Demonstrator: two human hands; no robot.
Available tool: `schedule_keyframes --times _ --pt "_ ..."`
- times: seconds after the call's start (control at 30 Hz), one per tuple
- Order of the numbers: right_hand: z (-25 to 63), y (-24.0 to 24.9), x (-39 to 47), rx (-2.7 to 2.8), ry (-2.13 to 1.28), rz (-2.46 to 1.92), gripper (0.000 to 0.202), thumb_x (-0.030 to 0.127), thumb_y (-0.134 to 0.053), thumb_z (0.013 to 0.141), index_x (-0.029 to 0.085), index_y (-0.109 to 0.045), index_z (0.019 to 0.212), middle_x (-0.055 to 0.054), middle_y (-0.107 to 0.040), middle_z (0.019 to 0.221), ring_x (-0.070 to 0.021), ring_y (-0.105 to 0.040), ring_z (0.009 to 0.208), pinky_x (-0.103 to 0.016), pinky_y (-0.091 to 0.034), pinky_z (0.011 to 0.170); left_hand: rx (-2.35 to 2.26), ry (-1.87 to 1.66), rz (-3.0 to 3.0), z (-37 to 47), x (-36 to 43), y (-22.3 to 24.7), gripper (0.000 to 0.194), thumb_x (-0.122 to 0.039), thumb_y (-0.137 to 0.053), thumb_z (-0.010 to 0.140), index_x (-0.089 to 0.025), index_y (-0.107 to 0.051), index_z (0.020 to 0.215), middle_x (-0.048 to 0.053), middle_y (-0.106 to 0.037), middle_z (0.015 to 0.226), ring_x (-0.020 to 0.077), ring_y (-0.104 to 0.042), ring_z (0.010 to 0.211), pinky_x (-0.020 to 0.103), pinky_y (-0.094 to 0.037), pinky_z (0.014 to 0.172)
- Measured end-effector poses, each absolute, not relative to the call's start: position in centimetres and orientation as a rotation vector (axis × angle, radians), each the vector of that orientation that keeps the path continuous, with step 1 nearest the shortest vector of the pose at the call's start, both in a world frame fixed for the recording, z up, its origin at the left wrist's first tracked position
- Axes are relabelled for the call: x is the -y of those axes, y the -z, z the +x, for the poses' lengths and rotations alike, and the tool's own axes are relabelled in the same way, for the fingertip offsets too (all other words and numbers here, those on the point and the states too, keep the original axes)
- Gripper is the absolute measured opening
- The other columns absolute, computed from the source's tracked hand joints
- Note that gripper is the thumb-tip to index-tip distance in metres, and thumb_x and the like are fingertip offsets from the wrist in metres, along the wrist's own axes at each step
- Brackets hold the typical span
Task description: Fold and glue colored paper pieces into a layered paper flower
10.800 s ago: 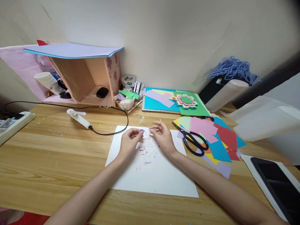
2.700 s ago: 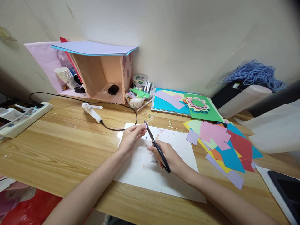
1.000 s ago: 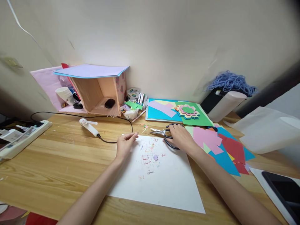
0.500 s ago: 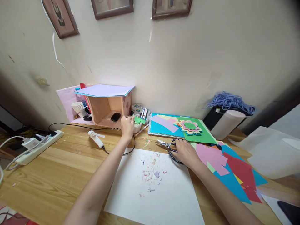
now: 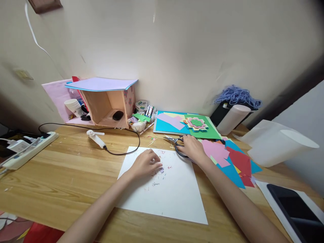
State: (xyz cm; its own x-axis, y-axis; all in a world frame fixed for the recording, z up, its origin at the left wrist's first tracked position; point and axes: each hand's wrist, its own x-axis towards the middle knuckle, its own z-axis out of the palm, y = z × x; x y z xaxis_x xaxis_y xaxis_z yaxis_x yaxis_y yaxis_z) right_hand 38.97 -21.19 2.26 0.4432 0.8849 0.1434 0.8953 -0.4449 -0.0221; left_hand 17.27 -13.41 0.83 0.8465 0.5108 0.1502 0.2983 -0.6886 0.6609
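Observation:
My left hand [image 5: 146, 163] is over the white sheet [image 5: 177, 199], its fingers apart and curved beside a small purple paper piece [image 5: 161, 170]. Nothing shows in its grasp. My right hand [image 5: 191, 147] lies on the black handles of the scissors [image 5: 173, 139], fingers bent round them, at the sheet's top right corner. The scissor blades point left and are slightly parted. Marks in several colours dot the sheet. Behind my right hand, a layered paper flower [image 5: 196, 123] rests on green paper.
A cardboard box with a purple top [image 5: 101, 83] stands at the back left. Near it are a bowl of scraps [image 5: 138, 126], a white corded device [image 5: 96, 139] and a power strip [image 5: 30, 152]. Coloured papers [image 5: 240, 160], a white roll [image 5: 234, 119] and a phone [image 5: 296, 209] are at right.
My left hand has come back from the scrap bowl to the white sheet, beside the purple piece. My right hand remains at the scissors. The view has shifted.

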Motion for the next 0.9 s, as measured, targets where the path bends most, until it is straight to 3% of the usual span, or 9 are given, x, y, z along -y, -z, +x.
schedule_keyframes --times 0.13,0.47,0.63,0.8,0.9 --pt "38.8 -2.1 21.2 1.569 0.196 -2.61 0.026 0.036 -0.057 0.076 0.014 -0.055 0.089 -0.012 -0.06 0.092 -0.025 -0.055 0.092 -0.029 -0.041 0.067 -0.553 -0.308 2.34 17.0 13.9 -1.1 0.023 -0.039 -0.066 0.064 -0.02 -0.065 0.077 0.003 -0.056 0.079 0.0176 -0.053 0.075 0.028 -0.04 0.067" --pt "38.9 -1.1 20.9 1.509 0.074 -2.602 0.034 0.039 -0.058 0.075 0.013 -0.054 0.096 -0.013 -0.06 0.095 -0.0262 -0.055 0.094 -0.03 -0.042 0.069 -0.627 -0.345 1.866 17.4 14.1 0.1 0.023 -0.039 -0.063 0.067 -0.016 -0.061 0.071 0.003 -0.062 0.069 0.0145 -0.056 0.061 0.025 -0.041 0.056" --pt "38.8 -1.1 20.9 1.498 -0.08 -2.603 0.027 0.036 -0.054 0.076 0.015 -0.054 0.092 -0.012 -0.061 0.095 -0.0243 -0.058 0.088 -0.028 -0.04 0.061 -0.708 -0.448 1.485 17.5 13.6 -0.3 0.026 -0.037 -0.068 0.064 -0.014 -0.06 0.072 0.008 -0.066 0.077 0.0156 -0.062 0.066 0.026 -0.046 0.063" --pt "38.2 -1.7 21.0 1.467 -0.097 -2.533 0.016 0.03 -0.052 0.073 0.015 -0.053 0.08 -0.012 -0.062 0.086 -0.0243 -0.058 0.081 -0.027 -0.037 0.058 -0.809 -0.5 1.362 17.1 13.0 -1.1 0.033 -0.04 -0.068 0.063 -0.013 -0.065 0.082 0.006 -0.065 0.078 0.0136 -0.061 0.058 0.025 -0.046 0.057" --pt "37.5 -2.4 21.0 1.334 -0.31 -2.344 0.018 0.034 -0.053 0.073 0.017 -0.051 0.077 -0.008 -0.062 0.079 -0.0204 -0.057 0.072 -0.026 -0.036 0.056 -0.871 -0.57 1.335 16.9 12.9 -1.4 0.036 -0.041 -0.068 0.063 -0.014 -0.068 0.087 0.007 -0.068 0.086 0.0164 -0.062 0.068 0.026 -0.048 0.059"
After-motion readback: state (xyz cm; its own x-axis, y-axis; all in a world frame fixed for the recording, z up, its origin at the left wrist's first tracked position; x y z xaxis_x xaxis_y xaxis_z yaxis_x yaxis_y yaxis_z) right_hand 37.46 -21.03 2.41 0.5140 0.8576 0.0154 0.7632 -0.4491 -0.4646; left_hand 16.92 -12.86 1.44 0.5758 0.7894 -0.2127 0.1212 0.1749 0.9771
